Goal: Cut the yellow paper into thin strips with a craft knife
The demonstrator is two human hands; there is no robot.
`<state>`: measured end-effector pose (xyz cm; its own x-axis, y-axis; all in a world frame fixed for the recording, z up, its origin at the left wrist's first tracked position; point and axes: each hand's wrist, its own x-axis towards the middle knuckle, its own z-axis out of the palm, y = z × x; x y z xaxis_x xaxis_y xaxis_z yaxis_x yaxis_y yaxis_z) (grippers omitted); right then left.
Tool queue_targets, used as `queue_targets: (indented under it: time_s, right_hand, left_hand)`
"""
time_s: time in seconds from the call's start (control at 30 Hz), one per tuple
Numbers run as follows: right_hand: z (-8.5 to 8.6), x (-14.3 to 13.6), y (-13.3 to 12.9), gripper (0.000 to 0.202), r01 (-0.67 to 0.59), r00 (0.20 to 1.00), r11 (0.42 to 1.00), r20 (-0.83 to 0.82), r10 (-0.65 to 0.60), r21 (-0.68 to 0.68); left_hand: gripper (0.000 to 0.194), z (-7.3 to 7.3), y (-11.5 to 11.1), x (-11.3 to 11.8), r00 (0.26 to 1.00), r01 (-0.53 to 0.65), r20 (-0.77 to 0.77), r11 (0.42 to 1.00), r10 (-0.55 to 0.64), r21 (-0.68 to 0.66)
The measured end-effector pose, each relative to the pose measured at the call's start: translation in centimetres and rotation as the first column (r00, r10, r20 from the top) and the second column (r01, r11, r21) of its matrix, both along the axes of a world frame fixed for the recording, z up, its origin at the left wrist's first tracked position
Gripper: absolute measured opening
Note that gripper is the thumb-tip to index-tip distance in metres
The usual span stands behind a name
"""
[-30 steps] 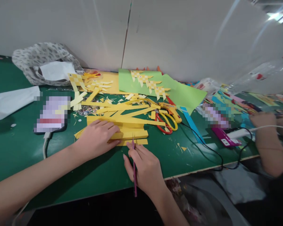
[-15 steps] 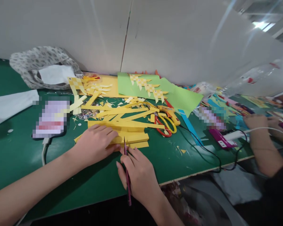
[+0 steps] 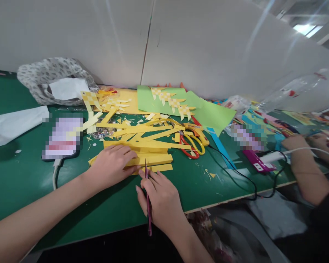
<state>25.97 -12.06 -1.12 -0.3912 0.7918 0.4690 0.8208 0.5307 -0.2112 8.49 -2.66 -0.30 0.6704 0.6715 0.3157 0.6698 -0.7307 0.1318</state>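
Note:
My left hand (image 3: pixel 113 162) lies palm down on a stack of yellow paper strips (image 3: pixel 159 159), its fingers stretched over the paper and its thumb beside the strips' near side. Between the fingers and thumb of my right hand (image 3: pixel 159 193) is a slim purple pen-like tool (image 3: pixel 148 208), its pointed tip up against the strips. Whether that tip is a nib or a blade I cannot tell. The right fingertips touch the near edge of the paper. Behind the stack, loose yellow strips (image 3: pixel 142 129) lie crossed over one another.
Red- and yellow-handled scissors (image 3: pixel 199 144) and a yellow glue gun (image 3: pixel 199 131) lie right of the strips. A phone (image 3: pixel 63 137) with a cable is at left. Woven paper fish (image 3: pixel 174 102) rest on green sheets (image 3: pixel 208 109). Another person's hand (image 3: pixel 296 142) is beyond a purple power strip (image 3: pixel 256 162).
The view has shifted slightly, so things at the left sit a little further right. Both hands stay at the paper, the tool's tip almost in the same place.

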Motion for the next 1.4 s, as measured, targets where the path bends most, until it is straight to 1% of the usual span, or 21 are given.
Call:
queue_targets:
  time_s: [0.1, 0.17, 0.27, 0.37, 0.5, 0.57, 0.7, 0.83, 1.03, 1.23, 1.4]
  right_hand:
    - [-0.2, 0.1, 0.0, 0.009, 0.003, 1.0, 1.0, -0.009, -0.003, -0.005]
    - [-0.3, 0.4, 0.0, 0.012, -0.002, 1.0, 1.0, -0.015, 0.002, -0.003]
    - [-0.3, 1.1, -0.1, 0.014, -0.012, 1.0, 1.0, -0.012, 0.012, 0.007]
    - [-0.1, 2.0, 0.0, 0.014, -0.002, 1.0, 1.0, -0.011, 0.002, 0.006]
    - [0.2, 2.3, -0.1, 0.009, 0.013, 1.0, 1.0, -0.02, -0.012, 0.028]
    - [0.1, 1.7, -0.3, 0.008, -0.01, 1.0, 0.999, -0.024, 0.011, 0.031]
    - [-0.4, -0.1, -0.8, 0.008, -0.103, 0.995, 0.995, 0.006, 0.103, -0.002]
    - [-0.3, -1.0, -0.8, 0.008, -0.102, 0.994, 0.994, 0.025, 0.103, -0.038]
    - [-0.3, -0.8, -0.9, 0.008, -0.109, 0.993, 0.992, 0.039, 0.112, -0.062]
    - [-0.6, -0.5, -1.0, 0.012, -0.139, 0.988, 0.987, 0.052, 0.144, -0.082]
    - [-0.7, -0.5, -1.0, 0.012, -0.131, 0.99, 0.989, 0.041, 0.134, -0.075]
  left_hand:
    - [0.029, 0.3, 0.4, -1.3, 0.995, 0.093, 0.029, 0.988, -0.09, -0.125]
    - [0.028, 0.6, 0.5, -2.3, 0.988, 0.154, 0.019, 0.974, -0.153, -0.166]
    - [0.029, 0.8, 0.4, -3.6, 0.987, 0.16, 0.002, 0.976, -0.161, -0.148]
    - [0.03, 0.7, 0.0, -4.1, 0.991, 0.134, -0.004, 0.985, -0.135, -0.108]
    - [0.03, 0.3, -0.4, -3.5, 0.993, 0.118, 0.012, 0.99, -0.117, -0.077]
    - [0.027, 0.2, -0.5, -3.1, 0.992, 0.126, 0.008, 0.991, -0.126, -0.053]
    - [0.028, -0.2, -0.6, -2.8, 0.992, 0.124, 0.003, 0.992, -0.124, -0.02]
    - [0.028, -0.4, -0.7, -2.8, 0.994, 0.102, 0.037, 0.995, -0.101, -0.008]
    - [0.025, -0.6, -1.1, -2.2, 0.999, 0.026, 0.046, 1.0, -0.026, 0.002]
    - [0.023, -0.8, -1.2, -2.1, 0.998, 0.025, 0.054, 0.999, -0.028, 0.045]
    - [0.026, -1.0, -1.3, -2.3, 0.998, 0.036, 0.056, 0.998, -0.039, 0.058]
